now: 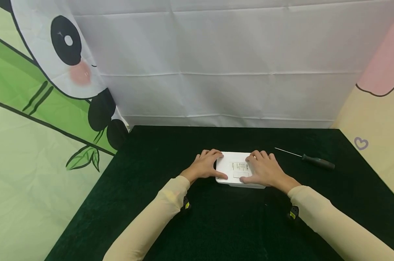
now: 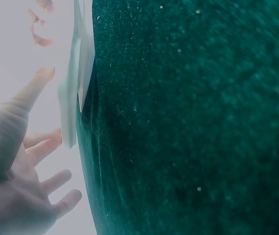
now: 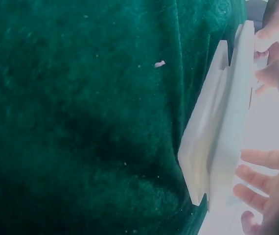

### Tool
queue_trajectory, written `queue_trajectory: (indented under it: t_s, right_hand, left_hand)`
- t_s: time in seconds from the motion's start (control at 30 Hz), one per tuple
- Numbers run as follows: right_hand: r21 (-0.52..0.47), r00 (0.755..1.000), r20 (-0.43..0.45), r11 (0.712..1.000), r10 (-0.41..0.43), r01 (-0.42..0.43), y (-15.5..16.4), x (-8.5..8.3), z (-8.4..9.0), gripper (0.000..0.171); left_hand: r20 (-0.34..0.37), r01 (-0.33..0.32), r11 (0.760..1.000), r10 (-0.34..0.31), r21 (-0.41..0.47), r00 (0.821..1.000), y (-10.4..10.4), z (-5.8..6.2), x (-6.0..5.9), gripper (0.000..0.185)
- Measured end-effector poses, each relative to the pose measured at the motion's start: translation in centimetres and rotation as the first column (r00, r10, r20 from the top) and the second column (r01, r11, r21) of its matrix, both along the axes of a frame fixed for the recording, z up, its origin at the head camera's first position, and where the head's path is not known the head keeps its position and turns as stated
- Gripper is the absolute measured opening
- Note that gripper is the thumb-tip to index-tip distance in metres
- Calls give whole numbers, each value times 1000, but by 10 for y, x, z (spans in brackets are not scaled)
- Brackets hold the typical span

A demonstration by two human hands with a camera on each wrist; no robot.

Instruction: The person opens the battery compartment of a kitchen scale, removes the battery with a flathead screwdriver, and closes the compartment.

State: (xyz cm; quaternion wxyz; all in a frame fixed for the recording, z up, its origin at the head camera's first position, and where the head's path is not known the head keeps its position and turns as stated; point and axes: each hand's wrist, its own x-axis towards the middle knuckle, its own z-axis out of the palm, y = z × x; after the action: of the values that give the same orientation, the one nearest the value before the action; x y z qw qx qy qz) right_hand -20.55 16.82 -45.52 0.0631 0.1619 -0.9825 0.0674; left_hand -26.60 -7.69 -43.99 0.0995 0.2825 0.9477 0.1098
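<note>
Resting flat on white box (image 1: 237, 168): both hands' fingers (image 1: 260, 156).

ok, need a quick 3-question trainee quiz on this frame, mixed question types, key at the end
1. True or false: the screwdriver is held in the right hand.
2. Multiple choice: where does the white box lie? A) on the dark green cloth B) on the panda backdrop C) in the air, lifted clear
3. Short answer: which hands touch the white box, and how?

Key
1. False. It lies on the cloth, to the right of the box and apart from both hands.
2. A.
3. Both. The left hand rests at the box's left end, thumb along the near edge; the right hand lies on its top at the right end, fingers spread.
</note>
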Motion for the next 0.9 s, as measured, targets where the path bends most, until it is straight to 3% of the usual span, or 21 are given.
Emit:
queue_trajectory:
  t_s: [0.5, 0.7, 0.9]
  right_hand:
    - [-41, 1000, 17, 999, 22, -22, 2, 2, 5, 71]
    - [-102, 995, -52, 991, 84, -89, 3, 8, 5, 48]
    - [-140, 975, -149, 972, 166, -187, 5, 10, 6, 28]
  left_hand:
    - [4, -1, 1000, 1, -6, 1000, 1, 1, -1, 87]
    - [6, 6, 1000, -6, -8, 1000, 1, 1, 0, 86]
    - [2, 5, 1000, -5, -11, 1000, 1, 1, 1, 86]
